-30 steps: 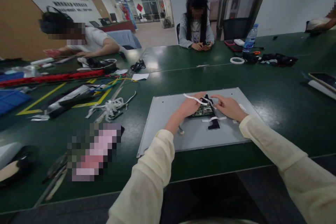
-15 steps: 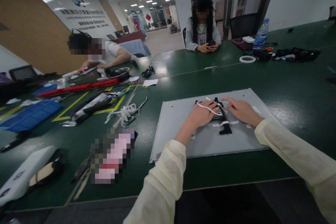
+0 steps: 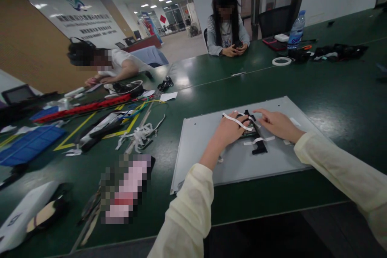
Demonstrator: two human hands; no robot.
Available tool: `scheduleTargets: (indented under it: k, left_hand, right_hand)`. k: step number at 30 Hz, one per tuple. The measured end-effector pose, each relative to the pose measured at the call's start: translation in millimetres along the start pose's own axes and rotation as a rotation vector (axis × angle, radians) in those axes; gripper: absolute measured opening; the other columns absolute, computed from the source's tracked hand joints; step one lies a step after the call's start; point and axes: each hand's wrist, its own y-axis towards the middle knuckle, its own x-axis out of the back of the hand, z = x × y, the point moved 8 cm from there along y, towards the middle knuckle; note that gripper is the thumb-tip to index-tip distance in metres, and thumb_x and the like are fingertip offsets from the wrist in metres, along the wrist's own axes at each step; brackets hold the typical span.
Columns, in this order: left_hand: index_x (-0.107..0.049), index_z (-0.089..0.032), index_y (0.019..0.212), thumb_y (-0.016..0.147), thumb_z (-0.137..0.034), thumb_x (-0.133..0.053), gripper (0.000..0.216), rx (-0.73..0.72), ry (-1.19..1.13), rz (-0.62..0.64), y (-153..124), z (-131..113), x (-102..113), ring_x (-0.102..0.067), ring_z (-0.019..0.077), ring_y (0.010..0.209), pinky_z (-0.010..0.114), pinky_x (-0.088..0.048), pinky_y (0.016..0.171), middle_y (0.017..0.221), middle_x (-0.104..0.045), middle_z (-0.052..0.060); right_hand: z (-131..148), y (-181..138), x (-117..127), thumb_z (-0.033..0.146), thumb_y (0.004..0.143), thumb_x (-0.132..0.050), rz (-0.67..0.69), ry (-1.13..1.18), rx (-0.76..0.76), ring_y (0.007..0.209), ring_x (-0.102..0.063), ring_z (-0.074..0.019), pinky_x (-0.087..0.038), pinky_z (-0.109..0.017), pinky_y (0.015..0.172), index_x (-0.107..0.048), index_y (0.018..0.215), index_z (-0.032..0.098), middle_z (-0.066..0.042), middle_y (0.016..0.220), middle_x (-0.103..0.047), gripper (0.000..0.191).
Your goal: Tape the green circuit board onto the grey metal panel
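Observation:
A light grey board (image 3: 196,157) lies on the table in front of me. On its middle is an angular black part (image 3: 259,145), with a white strip (image 3: 266,140) across its lower portion. My left hand (image 3: 229,132) bends its fingers over the upper left of the black part; they hide what lies beneath. Another white strip (image 3: 232,118) runs over these fingers. To the right of the part is my right hand (image 3: 279,125), index finger stretched toward the part's upper end, the other fingers loosely bent and nothing visible in them.
Left of the board lie a phone-like pink object (image 3: 131,185), a heap of white strips (image 3: 142,135) and a blue tray (image 3: 33,141). A roll of white tape (image 3: 281,61) and a water bottle (image 3: 296,30) are beyond. Two people sit across the table (image 3: 208,80).
The view has shifted slightly. The white strip over my left fingers has moved a little up and left and lies straighter. My right hand has hardly moved.

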Motion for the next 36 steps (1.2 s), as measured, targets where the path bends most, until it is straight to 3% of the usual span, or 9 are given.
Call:
scheduleTargets:
  k: [5, 10, 18, 27, 31, 36]
  left_hand:
    - [-0.051, -0.017, 0.125, 0.097, -0.039, -0.034, 0.04, -0.021, 0.05, -0.055, 2.3, -3.0, 4.7, -0.051, 0.0237, 0.121, 0.039, -0.038, 0.101, 0.124, -0.059, 0.013]
    - [-0.05, -0.013, 0.116, 0.095, -0.042, -0.037, 0.038, 0.066, 0.069, -0.047, 2.6, 2.3, 4.2, -0.059, 0.0253, 0.105, 0.038, -0.043, 0.091, 0.109, -0.064, 0.014]
    - [-0.05, -0.016, 0.108, 0.092, -0.036, -0.044, 0.026, 0.119, 0.021, -0.062, 3.4, 7.0, 0.9, -0.057, 0.024, 0.108, 0.038, -0.042, 0.094, 0.111, -0.062, 0.013]
    - [-0.05, -0.016, 0.108, 0.092, -0.036, -0.045, 0.027, 0.099, 0.01, -0.076, 3.8, 8.1, 1.3, -0.058, 0.024, 0.107, 0.037, -0.043, 0.092, 0.11, -0.063, 0.012]
    - [-0.05, -0.016, 0.105, 0.092, -0.036, -0.045, 0.025, 0.103, 0.003, -0.076, 3.0, 7.5, 1.8, -0.058, 0.0241, 0.106, 0.037, -0.044, 0.091, 0.108, -0.063, 0.012]
    - [-0.047, -0.014, 0.114, 0.092, -0.036, -0.044, 0.031, 0.085, -0.008, -0.121, 1.4, 7.5, 0.5, -0.056, 0.0248, 0.113, 0.037, -0.041, 0.096, 0.113, -0.062, 0.014]
  right_hand:
    - [2.5, 0.9, -1.3, 0.035, 0.088, -0.051, -0.003, -0.042, 0.021, 0.06, -0.057, -0.0146, -0.031, -0.024, 0.055, -0.049, 0.131, 0.022, 0.001, 0.066, -0.063, 0.045]
    - [3.3, 0.3, -2.1, 0.036, 0.088, -0.052, 0.008, -0.057, 0.031, 0.06, -0.057, -0.0146, -0.031, -0.024, 0.054, -0.049, 0.131, 0.024, 0.002, 0.066, -0.062, 0.045]
    - [4.1, 0.2, -1.0, 0.036, 0.088, -0.051, -0.003, -0.084, 0.021, 0.059, -0.055, -0.0142, -0.028, -0.024, 0.053, -0.053, 0.127, 0.025, 0.001, 0.066, -0.062, 0.04]
    - [4.3, -0.9, -0.6, 0.035, 0.088, -0.052, -0.006, -0.035, 0.044, 0.059, -0.054, -0.0148, -0.032, -0.025, 0.056, -0.051, 0.128, 0.024, 0.002, 0.065, -0.06, 0.042]
    - [18.3, -5.4, 11.4, 0.031, 0.086, -0.053, -0.109, 0.022, 0.154, 0.067, -0.054, -0.0154, -0.041, -0.027, 0.064, -0.05, 0.129, 0.021, -0.002, 0.081, -0.061, 0.044]
    - [48.5, -15.9, 26.1, 0.022, 0.084, -0.051, -0.214, 0.089, 0.389, 0.098, -0.054, -0.0207, -0.045, -0.035, 0.087, -0.049, 0.129, 0.018, -0.009, 0.105, -0.059, 0.046]
